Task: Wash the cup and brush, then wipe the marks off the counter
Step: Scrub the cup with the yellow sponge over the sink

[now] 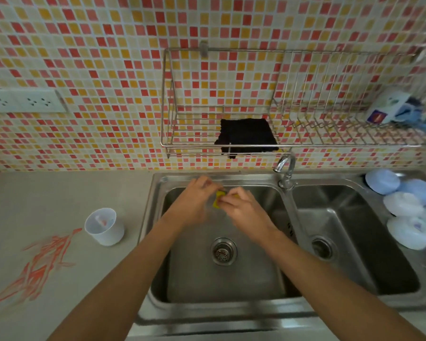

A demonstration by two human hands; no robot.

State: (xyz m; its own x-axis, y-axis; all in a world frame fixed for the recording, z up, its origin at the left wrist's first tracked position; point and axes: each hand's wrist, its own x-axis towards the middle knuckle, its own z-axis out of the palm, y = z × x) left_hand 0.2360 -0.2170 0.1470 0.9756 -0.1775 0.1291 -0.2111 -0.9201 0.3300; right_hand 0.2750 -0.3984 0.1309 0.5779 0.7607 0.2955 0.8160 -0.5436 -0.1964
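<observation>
Both hands meet over the left basin of a stainless steel double sink (158,217), working a small yellow object.

From the head camera: the left hand (194,203) and right hand (244,210) both have curled fingers pinching the small yellow object (217,202); blur hides whether it is the brush. The white plastic cup (103,226) stands upright on the grey table (59,193) left of the sink, faint reddish smears inside. Orange-red streaky marks (40,264) cover the table just beside the cup. A black cloth (246,136) lies in the wire wall rack (305,143) above the chrome tap (285,171).
</observation>
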